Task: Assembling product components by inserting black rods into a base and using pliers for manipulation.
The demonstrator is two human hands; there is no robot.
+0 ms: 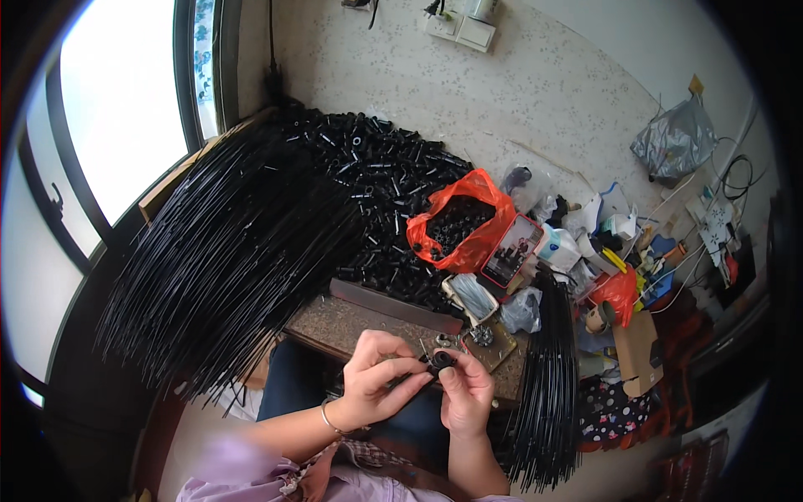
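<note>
Close together over the table's front edge, my left hand (382,378) and my right hand (465,387) are both closed. Between the fingertips of my right hand is a small black ring-shaped part (442,360). My left thumb and fingers pinch something small and thin against that part; its kind is too small to make out. Just beyond my fingers, small metal pieces (481,335) lie on the brown speckled tabletop (322,325). A long dark strip (393,306) stands along the front of a large heap of short black tubular parts (368,159).
A big bundle of thin black rods (226,259) overhangs the table at left; another bundle (548,393) hangs at right. An orange-red plastic bag (481,255) holds small black parts. Beside it are a phone (512,251), a tray of thin pins (471,298) and clutter.
</note>
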